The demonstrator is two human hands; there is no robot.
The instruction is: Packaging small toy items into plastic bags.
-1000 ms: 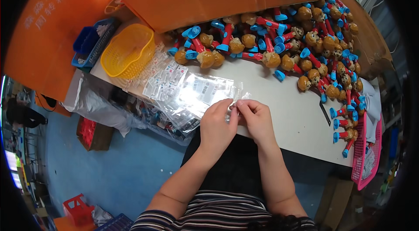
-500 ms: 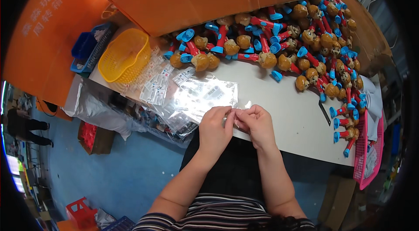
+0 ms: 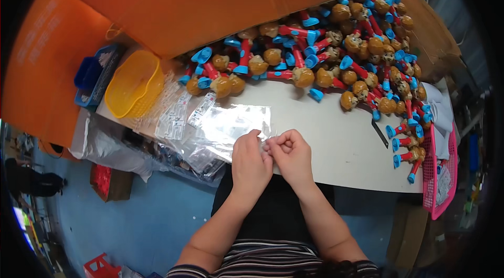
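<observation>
Your left hand (image 3: 251, 163) and right hand (image 3: 293, 160) meet, fingers curled, any grip impossible to tell; clear bags (image 3: 242, 120) lie beyond on the surface (image 3: 336, 149), beside printed slips (image 3: 172, 119); pale writing (image 3: 39, 36) marks the orange board (image 3: 58, 68)

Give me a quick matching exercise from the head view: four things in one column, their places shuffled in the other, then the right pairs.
Things:
1. yellow basket
2. clear plastic bags
3. pink basket
4. open brown box

Places:
A. at the right end of the table
B. on the blue floor, with red pieces inside
C. toward the left end of the table, beside the blue bin
D. on the table, just beyond the left hand

Right pairs: 1-C, 2-D, 3-A, 4-B
</observation>
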